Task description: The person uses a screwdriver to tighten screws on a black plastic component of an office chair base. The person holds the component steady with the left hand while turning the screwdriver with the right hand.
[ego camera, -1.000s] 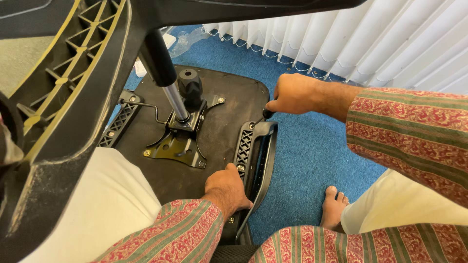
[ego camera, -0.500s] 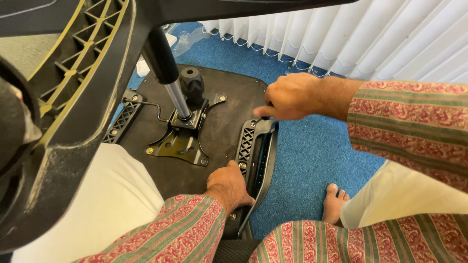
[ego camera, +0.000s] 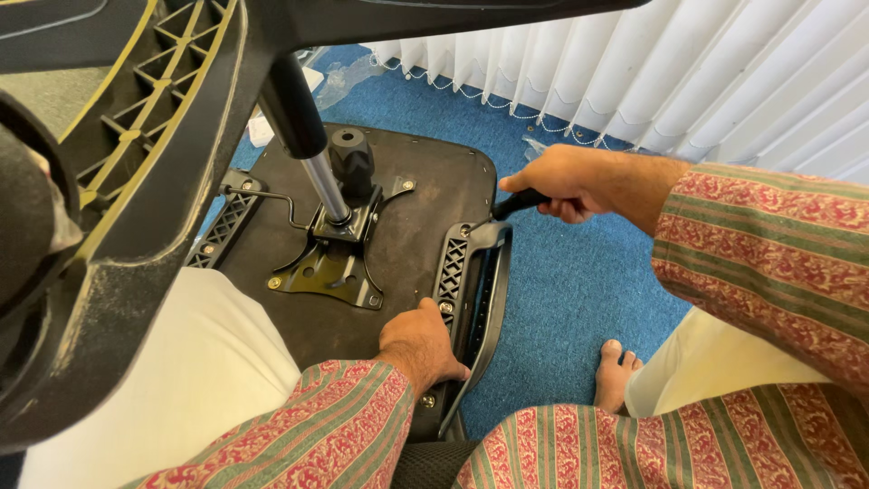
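The right grip (ego camera: 566,184) now sits a little farther out from the armrest (ego camera: 475,299) than a second ago, lifted off its top end, and the black tool handle (ego camera: 518,204) shows below the fingers, running down toward the bracket. Earlier the fist hid that handle. The left grip (ego camera: 419,346) shifts slightly along the armrest's near end, its fingers now spread over the edge. The view also tilts, so the chair base (ego camera: 136,208) covers more at left.
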